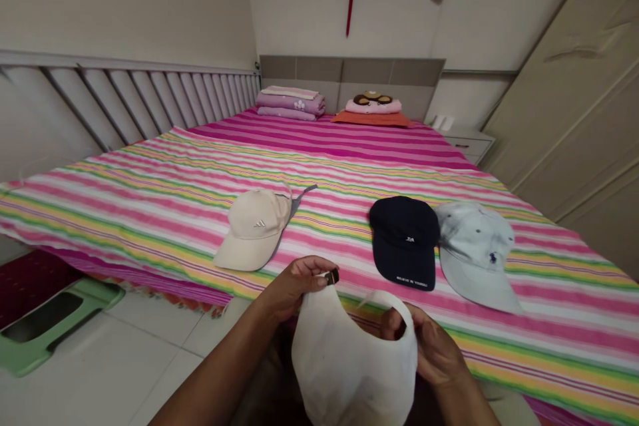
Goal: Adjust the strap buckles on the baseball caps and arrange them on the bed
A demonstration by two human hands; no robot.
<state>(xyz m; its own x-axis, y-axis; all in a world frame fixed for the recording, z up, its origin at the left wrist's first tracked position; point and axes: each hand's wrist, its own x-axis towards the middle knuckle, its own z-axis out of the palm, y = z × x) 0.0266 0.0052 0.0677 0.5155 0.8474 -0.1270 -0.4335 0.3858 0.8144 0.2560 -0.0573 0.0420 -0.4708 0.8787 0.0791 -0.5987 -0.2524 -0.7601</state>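
Note:
A white cap (pixel 354 366) hangs between my two hands at the bottom centre, its back opening facing up. The fingers of my left hand (pixel 298 286) pinch the end with a small dark metal buckle. On the other side my right hand (pixel 429 343) is closed round the cap's edge by the curved strap, some fingers hidden behind it. Beyond them on the striped bed cover lie a beige cap (pixel 257 223) to the left, a navy cap (pixel 404 233) to the right and a pale grey-blue cap (pixel 476 246) touching the navy one.
Folded purple bedding (pixel 292 105) and a pink and orange stack (pixel 372 112) lie by the headboard (pixel 319 70). A railing (pixel 174 93) runs along the left. A green stool (pixel 74 319) stands on the floor at lower left. A white nightstand (pixel 469 143) is at the back right.

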